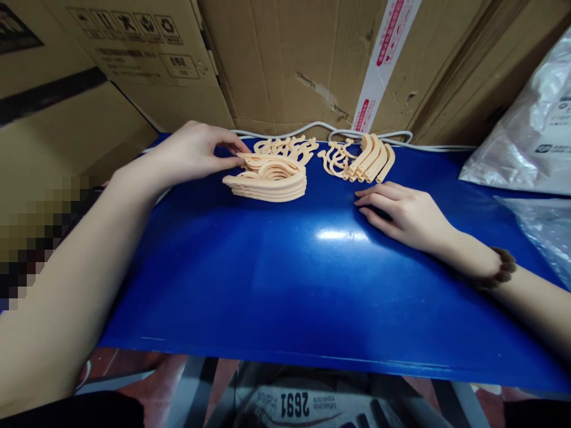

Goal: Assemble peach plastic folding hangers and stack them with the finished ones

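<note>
A stack of beige curved plastic pieces (272,189) lies towards the back of the blue table. My left hand (203,151) reaches in from the left, its thumb and fingers pinching the left end of a top piece in that stack. Behind it are several small beige plastic hooks (288,145). More small hooks (335,159) lie to the right, beside a row of beige curved plastic arms (372,157). Just in front of that row, my right hand (397,211) rests over the table with its fingers loosely stretched and nothing in them.
Large cardboard boxes (285,65) stand along the back and left of the blue table (267,285). A white cable (307,126) runs along the back edge. At the right are a white plastic bag (530,131) and a clear plastic bag (542,229).
</note>
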